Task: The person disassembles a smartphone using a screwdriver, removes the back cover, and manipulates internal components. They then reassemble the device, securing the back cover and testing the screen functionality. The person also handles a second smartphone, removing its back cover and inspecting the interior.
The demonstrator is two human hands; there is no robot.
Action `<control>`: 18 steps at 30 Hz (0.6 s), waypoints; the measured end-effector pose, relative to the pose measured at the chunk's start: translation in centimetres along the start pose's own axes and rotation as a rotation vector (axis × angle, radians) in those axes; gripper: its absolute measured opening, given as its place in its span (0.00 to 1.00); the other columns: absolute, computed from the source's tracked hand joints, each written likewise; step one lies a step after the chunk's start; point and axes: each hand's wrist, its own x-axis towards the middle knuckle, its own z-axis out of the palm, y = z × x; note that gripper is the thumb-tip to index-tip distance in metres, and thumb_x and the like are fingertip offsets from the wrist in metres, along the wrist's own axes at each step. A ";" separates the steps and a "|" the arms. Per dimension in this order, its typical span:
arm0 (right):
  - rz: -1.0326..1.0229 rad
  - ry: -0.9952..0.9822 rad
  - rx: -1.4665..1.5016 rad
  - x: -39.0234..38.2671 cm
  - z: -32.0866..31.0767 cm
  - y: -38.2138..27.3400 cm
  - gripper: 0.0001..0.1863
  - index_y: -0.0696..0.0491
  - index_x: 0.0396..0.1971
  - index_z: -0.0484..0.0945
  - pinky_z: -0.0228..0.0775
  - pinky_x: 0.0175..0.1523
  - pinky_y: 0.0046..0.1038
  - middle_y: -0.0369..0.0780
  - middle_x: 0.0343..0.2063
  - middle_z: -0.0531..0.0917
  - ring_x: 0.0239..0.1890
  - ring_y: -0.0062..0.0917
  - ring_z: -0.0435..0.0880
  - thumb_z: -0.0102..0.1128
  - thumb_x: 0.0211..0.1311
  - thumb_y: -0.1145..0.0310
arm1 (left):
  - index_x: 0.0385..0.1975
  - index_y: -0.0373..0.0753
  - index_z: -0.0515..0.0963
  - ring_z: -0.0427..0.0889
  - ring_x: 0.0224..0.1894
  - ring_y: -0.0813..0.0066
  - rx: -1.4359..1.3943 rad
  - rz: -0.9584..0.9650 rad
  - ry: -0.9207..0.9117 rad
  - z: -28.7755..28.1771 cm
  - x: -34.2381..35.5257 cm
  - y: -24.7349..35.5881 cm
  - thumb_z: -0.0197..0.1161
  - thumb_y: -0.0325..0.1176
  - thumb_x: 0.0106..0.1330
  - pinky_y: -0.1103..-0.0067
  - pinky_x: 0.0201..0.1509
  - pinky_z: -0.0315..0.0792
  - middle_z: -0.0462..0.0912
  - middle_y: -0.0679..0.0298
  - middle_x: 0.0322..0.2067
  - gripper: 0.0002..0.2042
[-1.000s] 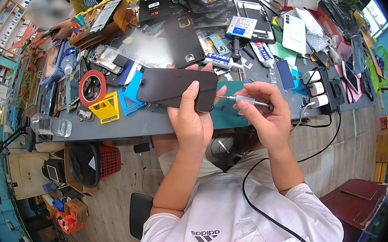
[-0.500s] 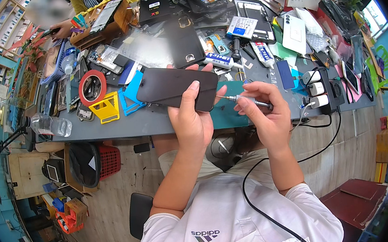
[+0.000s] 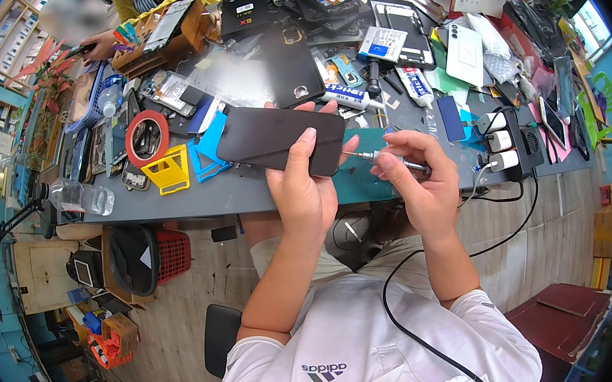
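Observation:
A black smartphone (image 3: 263, 139) lies across my left hand (image 3: 299, 180), its dark face turned up. The thumb presses on that face while the fingers reach round behind it. My right hand (image 3: 420, 179) pinches a small screwdriver (image 3: 392, 159) with a grey handle. The driver's thin shaft points left at the phone's right end edge; whether the tip sits in a screw is too small to tell. Below both hands is a teal work mat (image 3: 365, 185) at the front of the grey desk (image 3: 210, 201).
Left of the phone stand a blue phone stand (image 3: 211, 152), a yellow phone stand (image 3: 168, 172) and red tape (image 3: 146, 138). Glue tubes (image 3: 348, 97) and phone parts crowd the back. A power strip (image 3: 517, 143) with chargers sits right. Another person's hand (image 3: 100, 45) shows far left.

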 end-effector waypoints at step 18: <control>-0.072 0.000 0.046 0.0 0.3 -0.2 0.21 0.57 0.56 0.81 0.85 0.51 0.24 0.42 0.47 0.90 0.49 0.23 0.90 0.78 0.65 0.76 | 0.84 0.39 0.44 0.77 0.72 0.48 0.001 0.001 0.008 0.1 -0.1 0.0 0.55 0.26 0.78 0.53 0.58 0.89 0.73 0.50 0.67 0.38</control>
